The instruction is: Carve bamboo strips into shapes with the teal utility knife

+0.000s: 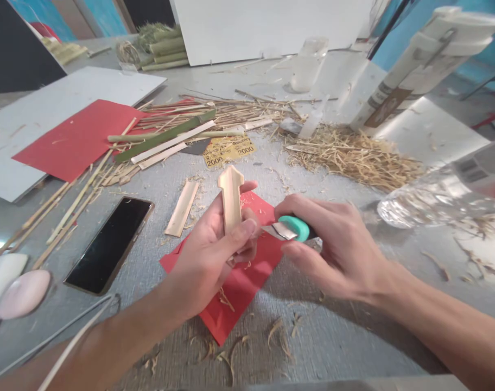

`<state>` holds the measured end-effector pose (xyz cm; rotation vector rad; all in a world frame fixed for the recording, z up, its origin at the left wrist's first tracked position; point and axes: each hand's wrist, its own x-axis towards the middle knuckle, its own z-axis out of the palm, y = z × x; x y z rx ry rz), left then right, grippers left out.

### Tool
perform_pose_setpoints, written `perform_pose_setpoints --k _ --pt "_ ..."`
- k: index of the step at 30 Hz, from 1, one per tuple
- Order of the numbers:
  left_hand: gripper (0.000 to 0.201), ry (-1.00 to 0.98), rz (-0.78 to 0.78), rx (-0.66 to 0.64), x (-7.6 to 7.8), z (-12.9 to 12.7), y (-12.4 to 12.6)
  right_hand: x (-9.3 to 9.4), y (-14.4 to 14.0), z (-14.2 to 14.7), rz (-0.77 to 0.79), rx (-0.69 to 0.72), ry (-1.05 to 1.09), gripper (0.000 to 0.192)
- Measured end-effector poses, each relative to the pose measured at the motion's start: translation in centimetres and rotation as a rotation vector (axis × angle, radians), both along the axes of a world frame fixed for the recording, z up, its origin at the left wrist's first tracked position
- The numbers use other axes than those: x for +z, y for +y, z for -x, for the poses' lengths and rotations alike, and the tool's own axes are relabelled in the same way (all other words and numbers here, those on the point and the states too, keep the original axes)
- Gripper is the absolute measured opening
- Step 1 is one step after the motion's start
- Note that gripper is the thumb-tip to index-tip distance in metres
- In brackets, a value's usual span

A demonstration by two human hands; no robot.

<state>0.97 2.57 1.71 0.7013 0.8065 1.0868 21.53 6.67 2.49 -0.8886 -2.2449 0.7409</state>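
A: Where is the piece being worked?
B: The wooden piece (232,198) juts from the left hand (202,260), above the red paper (255,282), its flared end pointing away from the person.
A: And the fingers?
B: The left thumb presses across the lower part, pinching it against the curled fingers. The right hand (341,250) grips the teal-nosed knife (295,227), index finger bent over the top. I can't tell whether the right thumb's pad meets the handle, and the remaining right fingers are hidden.
A: Is that a good hold for cutting?
B: Steady enough, I'd judge, but the blade (284,232) points at the left fingertips, just beside them. Better to tuck those behind the wood, so the edge passes clear.
A: Does the blade touch the wood?
B: I can't tell. For clean work I'd make thin cuts along the grain, at a shallow angle, and ease off near the 2 shoulders, where a hard push could split it.
A: Anything in the way?
B: A flat strip (182,209) lies near the left hand; the phone (109,244) is farther left. Elbow room seems fine.
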Motion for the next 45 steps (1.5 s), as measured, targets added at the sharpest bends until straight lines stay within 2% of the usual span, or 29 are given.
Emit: perform_pose_setpoints --k 5,10,13,16,19,30,45 --pt "0.043 0.064 -0.046 0.028 0.4 0.1 -0.1 -0.1 0.5 -0.3 -0.069 0.074 -0.012 0.015" --pt "0.018 0.221 -0.201 0.183 -0.6 0.0 -0.3 -0.2 -0.1 0.1 -0.058 0.068 0.03 0.014" --pt "0.03 0.3 -0.192 0.218 -1.2 0.0 -0.5 -0.4 -0.6 0.5 -0.109 0.102 0.017 0.015" --pt "0.039 0.294 -0.172 0.224 -1.2 0.0 -0.6 -0.5 -0.9 0.9 -0.161 0.106 -0.013 0.015" --pt "0.041 0.236 -0.162 0.202 -1.0 -0.2 -0.6 -0.5 -1.1 1.1 -0.175 0.092 -0.043 0.016" --pt "0.042 -0.101 -0.127 -0.004 -0.3 -0.7 -0.5 -0.4 -1.3 1.0 -0.192 0.068 -0.065 0.015" --pt "0.037 -0.162 -0.109 -0.035 -0.2 -0.6 -0.6 -0.6 -1.4 0.9 -0.2 0.08 -0.041 0.017"
